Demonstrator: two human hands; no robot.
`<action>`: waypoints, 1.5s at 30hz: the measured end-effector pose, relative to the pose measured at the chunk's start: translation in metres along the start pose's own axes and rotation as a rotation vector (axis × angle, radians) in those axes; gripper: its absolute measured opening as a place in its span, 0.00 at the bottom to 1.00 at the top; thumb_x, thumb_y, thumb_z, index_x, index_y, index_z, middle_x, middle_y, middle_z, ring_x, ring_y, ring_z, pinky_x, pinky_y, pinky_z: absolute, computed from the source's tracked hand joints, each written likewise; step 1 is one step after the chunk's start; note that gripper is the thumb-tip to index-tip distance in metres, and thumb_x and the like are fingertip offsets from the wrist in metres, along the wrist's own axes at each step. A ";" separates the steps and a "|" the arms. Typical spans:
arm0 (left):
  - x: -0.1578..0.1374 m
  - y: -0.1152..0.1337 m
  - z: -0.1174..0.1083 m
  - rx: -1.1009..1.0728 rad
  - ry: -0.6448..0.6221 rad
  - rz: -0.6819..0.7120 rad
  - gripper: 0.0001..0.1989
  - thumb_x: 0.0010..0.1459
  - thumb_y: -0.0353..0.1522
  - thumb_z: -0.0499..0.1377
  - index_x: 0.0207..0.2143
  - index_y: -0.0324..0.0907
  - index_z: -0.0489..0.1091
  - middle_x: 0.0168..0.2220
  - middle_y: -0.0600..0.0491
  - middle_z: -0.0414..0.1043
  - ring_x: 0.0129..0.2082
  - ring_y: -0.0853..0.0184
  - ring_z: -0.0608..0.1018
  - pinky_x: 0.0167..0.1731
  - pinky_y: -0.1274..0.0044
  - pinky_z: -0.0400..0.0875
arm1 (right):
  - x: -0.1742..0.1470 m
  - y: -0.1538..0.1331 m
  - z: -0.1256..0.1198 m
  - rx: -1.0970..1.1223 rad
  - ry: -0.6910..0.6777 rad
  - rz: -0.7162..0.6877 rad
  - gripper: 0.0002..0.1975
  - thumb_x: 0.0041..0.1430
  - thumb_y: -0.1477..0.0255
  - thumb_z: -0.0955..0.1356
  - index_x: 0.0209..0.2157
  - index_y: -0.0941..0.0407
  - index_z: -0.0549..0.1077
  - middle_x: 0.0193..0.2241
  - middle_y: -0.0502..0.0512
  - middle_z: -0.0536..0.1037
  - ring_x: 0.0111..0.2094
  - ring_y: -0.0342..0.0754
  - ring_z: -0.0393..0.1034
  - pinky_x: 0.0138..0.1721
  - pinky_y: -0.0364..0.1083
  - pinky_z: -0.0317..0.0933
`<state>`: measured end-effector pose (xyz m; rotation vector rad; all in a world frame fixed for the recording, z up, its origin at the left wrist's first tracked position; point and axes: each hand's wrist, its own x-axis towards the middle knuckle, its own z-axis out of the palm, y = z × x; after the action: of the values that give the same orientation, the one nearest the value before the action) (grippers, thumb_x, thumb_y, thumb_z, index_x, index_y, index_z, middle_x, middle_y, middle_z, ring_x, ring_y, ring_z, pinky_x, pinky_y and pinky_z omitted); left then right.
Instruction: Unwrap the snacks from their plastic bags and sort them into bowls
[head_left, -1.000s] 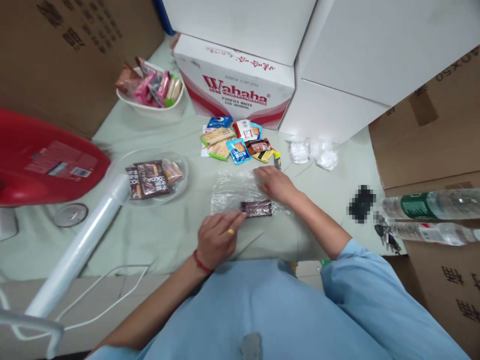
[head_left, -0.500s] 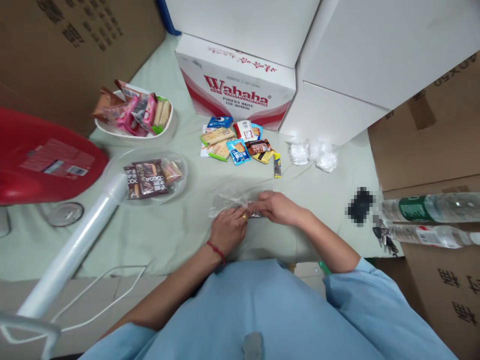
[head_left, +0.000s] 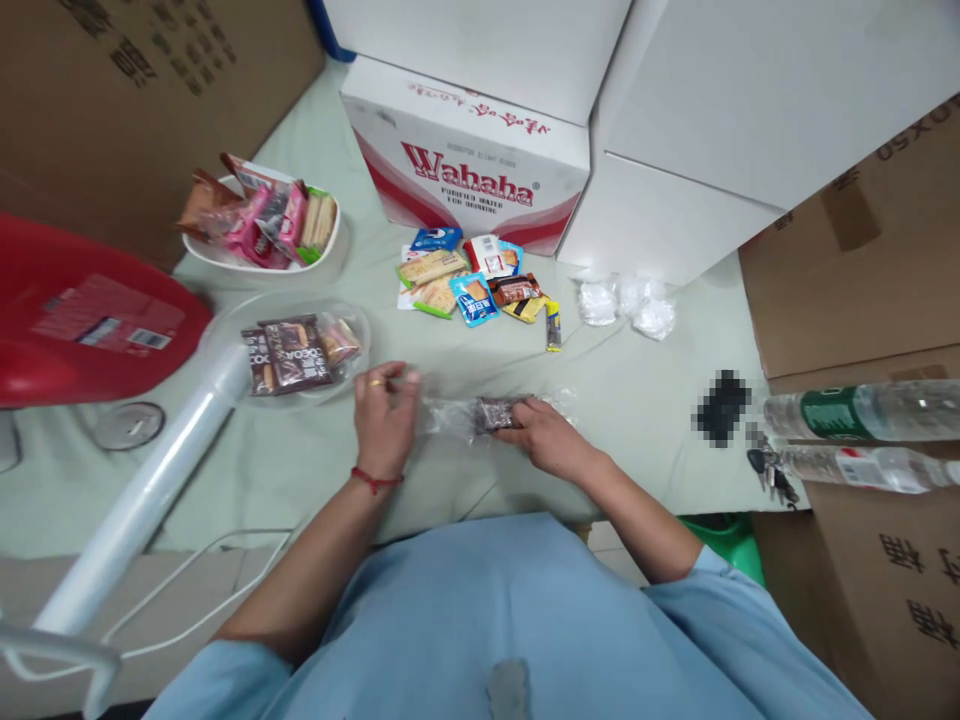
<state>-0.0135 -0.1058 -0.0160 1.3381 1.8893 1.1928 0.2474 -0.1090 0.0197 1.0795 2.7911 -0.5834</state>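
Observation:
A small dark brown snack packet (head_left: 495,414) lies on the cloth-covered table, with clear plastic film (head_left: 448,418) around it and trailing out to both sides. My right hand (head_left: 551,437) is closed on the packet's right end, fingers holding it against the table. To the left, my left hand (head_left: 385,418) has its fingers curled together at the film's far left end. The film stretches between the two hands. Exactly how the left fingertips grip it is hard to see.
Behind are a pile of wrapped snacks (head_left: 472,285), bunched clear plastic (head_left: 649,312) and a Wahaha carton (head_left: 472,170). Leftward stand a clear bowl (head_left: 363,365), a white basket (head_left: 334,255), a plastic film roll (head_left: 142,490) and a red container (head_left: 90,320). Bottles (head_left: 870,412) and keys (head_left: 772,480) are rightward.
My left hand has moved left, away from my right hand, and the film is now drawn out between them. The brown packet shows more clearly beside my right fingers.

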 end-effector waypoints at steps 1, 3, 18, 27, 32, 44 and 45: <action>-0.001 0.003 0.001 0.102 -0.052 0.046 0.19 0.55 0.44 0.64 0.43 0.41 0.76 0.49 0.42 0.75 0.52 0.52 0.75 0.55 0.60 0.72 | 0.000 0.001 0.000 0.008 0.006 -0.001 0.21 0.77 0.74 0.59 0.59 0.49 0.79 0.39 0.57 0.72 0.43 0.53 0.61 0.45 0.48 0.54; -0.009 0.008 0.000 0.300 -0.203 0.126 0.22 0.51 0.44 0.67 0.45 0.41 0.77 0.51 0.41 0.75 0.55 0.48 0.74 0.56 0.58 0.71 | 0.000 0.003 0.000 0.036 0.017 0.001 0.21 0.76 0.74 0.59 0.58 0.48 0.80 0.40 0.57 0.72 0.43 0.53 0.61 0.45 0.48 0.55; -0.048 0.039 0.053 0.056 -0.627 0.318 0.22 0.57 0.26 0.55 0.53 0.41 0.78 0.59 0.43 0.76 0.59 0.56 0.78 0.63 0.58 0.72 | -0.025 0.002 0.004 0.198 0.125 -0.007 0.14 0.74 0.71 0.63 0.49 0.54 0.81 0.44 0.60 0.78 0.47 0.55 0.66 0.50 0.52 0.62; -0.074 0.039 0.050 0.533 -0.586 0.665 0.24 0.63 0.25 0.54 0.60 0.37 0.75 0.64 0.42 0.74 0.59 0.52 0.75 0.56 0.59 0.73 | -0.085 0.043 0.025 0.461 0.498 0.686 0.17 0.72 0.60 0.62 0.41 0.55 0.77 0.31 0.54 0.78 0.34 0.52 0.71 0.40 0.49 0.66; -0.076 0.043 0.048 0.613 -0.516 0.689 0.22 0.66 0.27 0.54 0.60 0.42 0.76 0.64 0.48 0.75 0.60 0.51 0.75 0.55 0.59 0.67 | -0.057 0.044 0.032 0.303 0.600 0.669 0.22 0.62 0.56 0.71 0.50 0.57 0.77 0.56 0.70 0.75 0.58 0.64 0.65 0.61 0.62 0.60; -0.072 0.028 0.053 0.497 -0.549 0.798 0.20 0.66 0.24 0.52 0.54 0.37 0.79 0.57 0.43 0.80 0.64 0.53 0.74 0.62 0.59 0.67 | 0.019 -0.002 -0.015 0.308 0.381 0.499 0.06 0.66 0.74 0.66 0.34 0.54 0.73 0.32 0.53 0.75 0.34 0.48 0.68 0.37 0.44 0.58; -0.069 0.026 0.052 0.482 -0.569 0.802 0.19 0.65 0.24 0.53 0.52 0.35 0.79 0.55 0.40 0.80 0.64 0.51 0.74 0.63 0.58 0.68 | 0.030 -0.008 -0.013 0.262 0.351 0.513 0.07 0.67 0.75 0.64 0.34 0.54 0.74 0.34 0.54 0.76 0.34 0.49 0.68 0.37 0.44 0.58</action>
<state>0.0664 -0.1484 -0.0220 2.5221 1.2687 0.5339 0.2202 -0.0902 0.0274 2.0403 2.5633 -0.7634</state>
